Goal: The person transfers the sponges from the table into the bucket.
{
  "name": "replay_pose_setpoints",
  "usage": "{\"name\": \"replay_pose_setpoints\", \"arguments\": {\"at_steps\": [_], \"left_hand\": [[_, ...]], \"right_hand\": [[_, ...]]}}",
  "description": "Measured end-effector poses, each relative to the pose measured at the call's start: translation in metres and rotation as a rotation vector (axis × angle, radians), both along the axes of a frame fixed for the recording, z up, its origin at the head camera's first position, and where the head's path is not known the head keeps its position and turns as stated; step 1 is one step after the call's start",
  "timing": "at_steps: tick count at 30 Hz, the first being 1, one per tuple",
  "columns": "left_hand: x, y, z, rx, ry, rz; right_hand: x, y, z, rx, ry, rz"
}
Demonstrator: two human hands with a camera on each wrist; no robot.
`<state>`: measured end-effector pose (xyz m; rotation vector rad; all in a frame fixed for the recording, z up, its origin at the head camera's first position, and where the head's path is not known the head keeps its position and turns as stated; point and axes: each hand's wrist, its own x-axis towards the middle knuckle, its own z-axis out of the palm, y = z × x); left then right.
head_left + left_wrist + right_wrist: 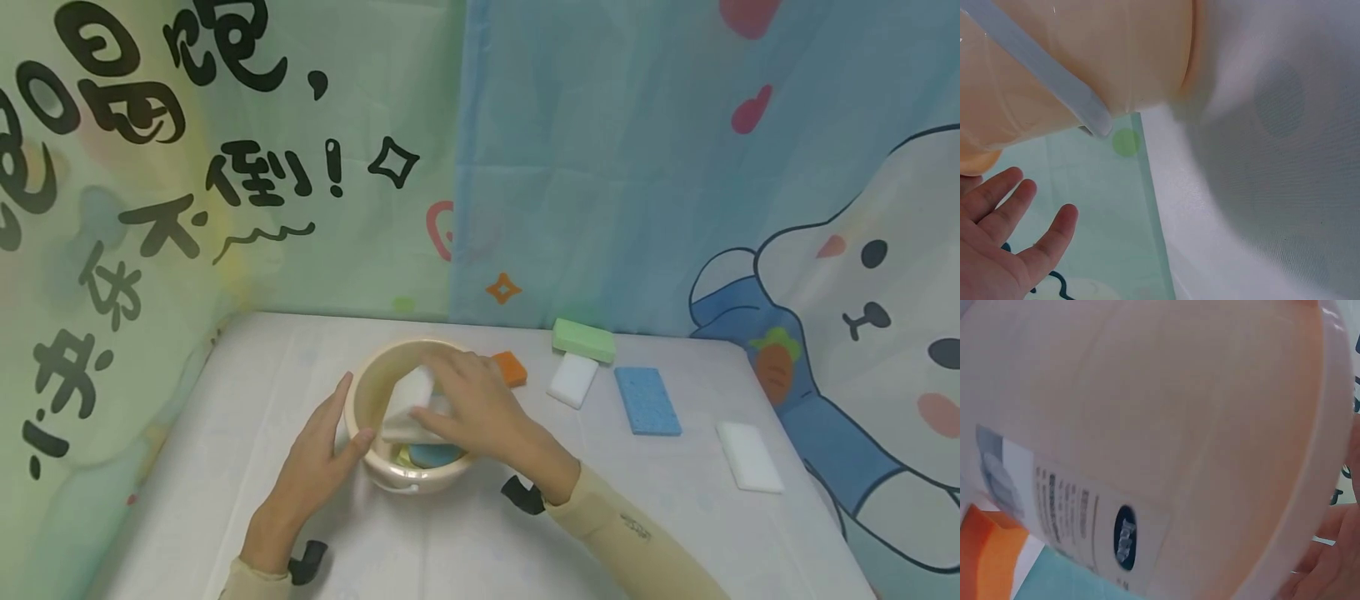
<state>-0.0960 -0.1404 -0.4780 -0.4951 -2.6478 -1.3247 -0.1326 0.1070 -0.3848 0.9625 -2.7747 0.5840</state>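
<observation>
A cream bucket [384, 477] stands on the table; its outer wall fills much of both wrist views. My right hand [480, 408] reaches over the rim and holds a white sponge block [405, 404] inside it. Below that block, a blue sponge [435, 455] and something yellow [405, 457] show in the bucket. At the bucket's left side my left hand [318, 450] rests with its thumb against the rim. Its fingers [1054, 237] are straight and spread in the left wrist view. The right hand's fingertips are partly hidden.
Just right of the bucket lies an orange sponge [511, 368]. Farther right are a green sponge [583, 340], a small white block [573, 380], a blue sponge [648, 402] and another white block [750, 457]. A grey handle [1054, 75] hangs along the bucket's side.
</observation>
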Motion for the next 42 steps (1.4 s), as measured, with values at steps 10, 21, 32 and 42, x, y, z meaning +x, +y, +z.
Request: {"name": "replay_pose_setpoints", "arguments": {"at_steps": [10, 21, 32, 42], "left_hand": [[0.002, 0.001, 0.001, 0.003, -0.02, 0.013], [0.001, 0.001, 0.002, -0.002, -0.018, 0.018], [0.002, 0.001, 0.001, -0.001, -0.025, 0.031], [0.002, 0.001, 0.002, -0.002, -0.032, 0.031]], "right_hand": [[-0.003, -0.018, 0.004, 0.133, -0.036, -0.035], [-0.005, -0.011, 0.002, 0.105, -0.007, -0.032], [-0.008, 0.01, 0.002, 0.008, 0.039, -0.033], [-0.006, 0.035, 0.008, -0.052, 0.044, -0.12]]}}
